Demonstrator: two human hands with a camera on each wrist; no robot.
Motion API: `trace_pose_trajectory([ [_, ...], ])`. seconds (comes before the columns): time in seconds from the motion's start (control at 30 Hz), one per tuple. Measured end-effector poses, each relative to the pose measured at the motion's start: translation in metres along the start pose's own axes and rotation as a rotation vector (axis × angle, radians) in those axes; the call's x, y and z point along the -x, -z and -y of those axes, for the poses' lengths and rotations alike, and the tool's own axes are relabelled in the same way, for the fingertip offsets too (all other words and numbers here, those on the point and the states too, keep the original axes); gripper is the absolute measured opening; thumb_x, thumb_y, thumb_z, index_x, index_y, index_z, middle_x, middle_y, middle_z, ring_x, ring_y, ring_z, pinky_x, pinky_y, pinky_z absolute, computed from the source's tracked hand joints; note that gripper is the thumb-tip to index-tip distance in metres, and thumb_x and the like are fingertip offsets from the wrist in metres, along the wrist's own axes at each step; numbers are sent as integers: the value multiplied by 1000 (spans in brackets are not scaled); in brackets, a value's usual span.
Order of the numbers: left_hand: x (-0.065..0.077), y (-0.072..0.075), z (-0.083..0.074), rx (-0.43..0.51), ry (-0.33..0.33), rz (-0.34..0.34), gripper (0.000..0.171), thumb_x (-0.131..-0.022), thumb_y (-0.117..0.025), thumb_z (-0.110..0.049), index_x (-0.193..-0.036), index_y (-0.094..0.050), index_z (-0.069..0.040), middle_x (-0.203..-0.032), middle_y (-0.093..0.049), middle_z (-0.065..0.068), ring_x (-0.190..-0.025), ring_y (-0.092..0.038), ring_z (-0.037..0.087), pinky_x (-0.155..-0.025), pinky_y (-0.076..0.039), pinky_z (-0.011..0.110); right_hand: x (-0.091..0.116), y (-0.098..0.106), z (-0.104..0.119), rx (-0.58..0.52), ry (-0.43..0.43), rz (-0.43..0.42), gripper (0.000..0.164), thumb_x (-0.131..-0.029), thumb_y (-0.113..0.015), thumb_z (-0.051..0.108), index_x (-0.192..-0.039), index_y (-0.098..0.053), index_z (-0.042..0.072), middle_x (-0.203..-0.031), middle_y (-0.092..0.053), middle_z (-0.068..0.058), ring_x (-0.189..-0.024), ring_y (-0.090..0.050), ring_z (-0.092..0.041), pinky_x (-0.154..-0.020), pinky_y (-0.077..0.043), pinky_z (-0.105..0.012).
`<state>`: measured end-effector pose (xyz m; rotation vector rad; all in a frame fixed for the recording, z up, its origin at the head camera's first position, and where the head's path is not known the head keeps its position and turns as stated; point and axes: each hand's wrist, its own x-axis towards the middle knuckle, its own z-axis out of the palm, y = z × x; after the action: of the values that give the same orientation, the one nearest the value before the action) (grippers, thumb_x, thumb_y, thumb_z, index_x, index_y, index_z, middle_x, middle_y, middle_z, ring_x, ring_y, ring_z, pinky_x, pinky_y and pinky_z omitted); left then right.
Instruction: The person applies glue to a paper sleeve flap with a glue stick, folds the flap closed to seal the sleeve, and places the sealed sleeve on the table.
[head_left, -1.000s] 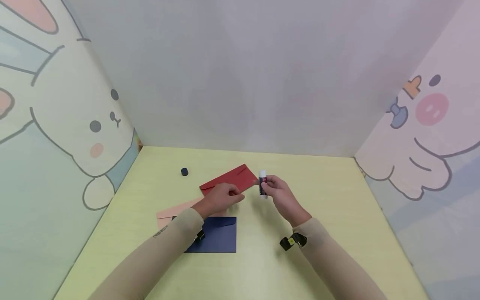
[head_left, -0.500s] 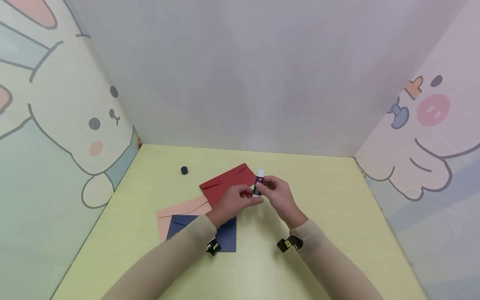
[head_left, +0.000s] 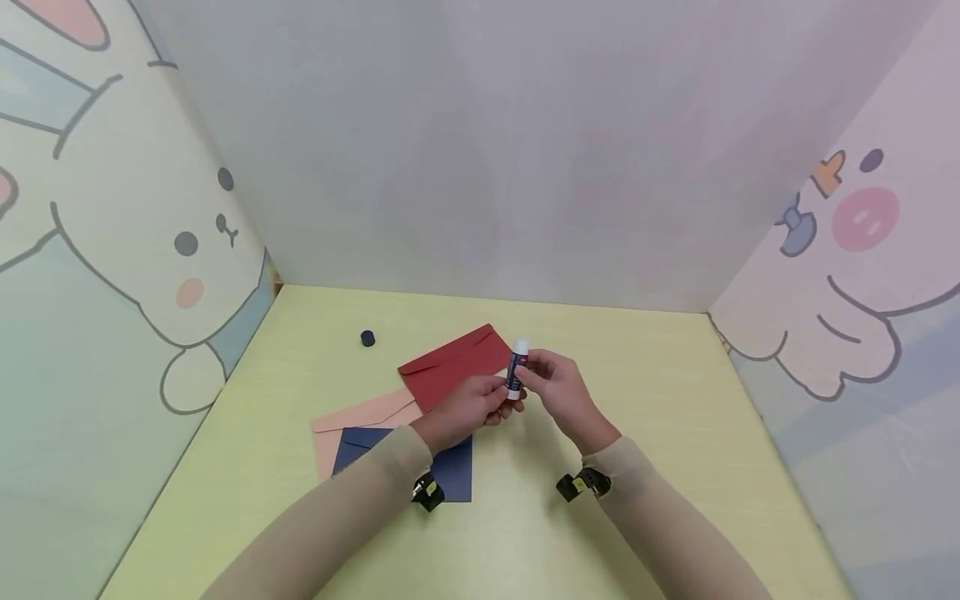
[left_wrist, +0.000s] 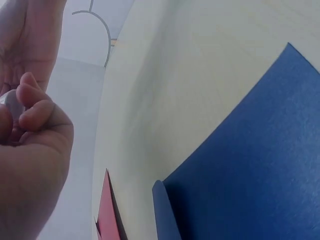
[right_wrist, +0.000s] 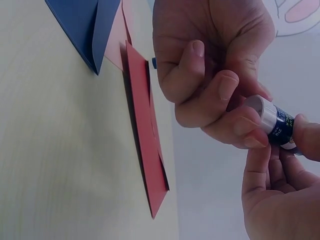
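Observation:
A glue stick (head_left: 517, 367) with a white top, a dark label and a white base is held upright, slightly tilted, above the table. My right hand (head_left: 561, 392) grips its labelled body between thumb and fingers. From below, my left hand (head_left: 468, 408) pinches the white base (right_wrist: 268, 116), which the right wrist view shows between its thumb and fingers. Behind and left of the hands lies a red envelope (head_left: 450, 362). Under the left forearm are a dark blue envelope (head_left: 453, 475) and, partly beneath it, a pink envelope (head_left: 375, 409).
A small black cap (head_left: 367, 338) stands on the pale yellow table (head_left: 645, 375) at the back left. Walls with cartoon animals enclose the table at left and right, and a plain grey wall (head_left: 480, 167) stands behind it.
My left hand has moved right from over the envelopes to the glue stick and taken hold of its base. The glue stick has shifted slightly left and tilted in my right hand.

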<state>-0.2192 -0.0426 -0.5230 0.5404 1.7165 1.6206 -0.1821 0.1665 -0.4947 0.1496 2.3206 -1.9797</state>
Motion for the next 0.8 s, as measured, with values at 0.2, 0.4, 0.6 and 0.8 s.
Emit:
trace_pose_trajectory([
  [0.2, 0, -1, -2, -10, 18, 1, 43, -129, -46, -17, -151, -65, 14, -123, -78, 13, -97, -61, 15, -78, -48, 21, 0, 0, 1, 16, 0, -4, 27, -118, -71, 9, -137, -74, -9, -120, -80, -11, -108, -70, -14, -98, -61, -21],
  [0.4, -1, 1, -1, -25, 11, 11, 43, -128, -47, -18, -156, -65, 10, -134, -76, 27, -99, -60, 22, -77, -47, 22, 0, 2, 1, 44, 14, 14, 25, -118, -71, 8, -138, -74, -7, -121, -78, -14, -106, -69, -18, -94, -61, -23],
  [0.6, 4, -3, 1, -201, -55, -148, 39, -122, -68, -33, -142, -76, 0, -131, -79, 26, -101, -66, 27, -80, -53, 27, 0, 3, 1, 94, 34, 13, 29, -118, -73, 10, -142, -75, -6, -132, -79, -23, -112, -71, -17, -103, -64, -28],
  [0.8, 4, -19, 5, -433, -165, -469, 34, -101, -97, -37, -110, -77, -12, -102, -82, 3, -91, -72, 10, -79, -61, 26, -1, -1, -1, 120, 54, 2, 30, -116, -76, 10, -142, -76, -5, -133, -80, -25, -113, -73, -17, -96, -61, -20],
])
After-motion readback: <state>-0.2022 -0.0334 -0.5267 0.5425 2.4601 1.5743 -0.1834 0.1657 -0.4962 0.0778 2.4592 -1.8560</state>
